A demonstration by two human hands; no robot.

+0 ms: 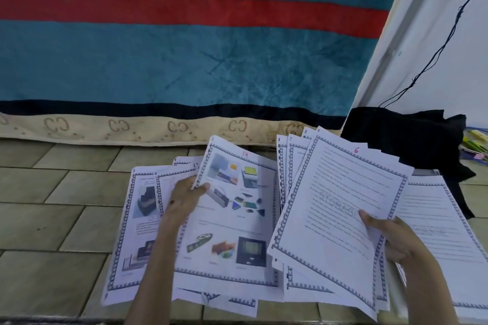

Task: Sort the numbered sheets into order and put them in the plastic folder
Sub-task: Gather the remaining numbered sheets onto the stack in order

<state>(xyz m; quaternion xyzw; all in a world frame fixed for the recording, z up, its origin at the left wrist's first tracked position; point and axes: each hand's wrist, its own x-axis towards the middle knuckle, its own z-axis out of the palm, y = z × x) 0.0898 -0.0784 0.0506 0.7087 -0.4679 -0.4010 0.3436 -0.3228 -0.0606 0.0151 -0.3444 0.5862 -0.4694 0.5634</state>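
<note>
Several bordered sheets lie spread on the tiled floor [39, 208]. My left hand [184, 196] pinches the left edge of a picture sheet marked 14 [232, 221], lifting it above a pile of sheets [137, 232]. My right hand [390, 237] grips a fanned bundle of sheets, its top sheet marked 6 [335, 208], with my thumb on the face. More sheets [438, 232] lie under and to the right of the bundle. No plastic folder can be made out.
A teal blanket with a red stripe [184, 60] covers a mattress along the back. A black cloth [412, 137] lies at the right by a white wall, with a black cable [446, 42] hanging down. Coloured items [475, 145] sit at the far right.
</note>
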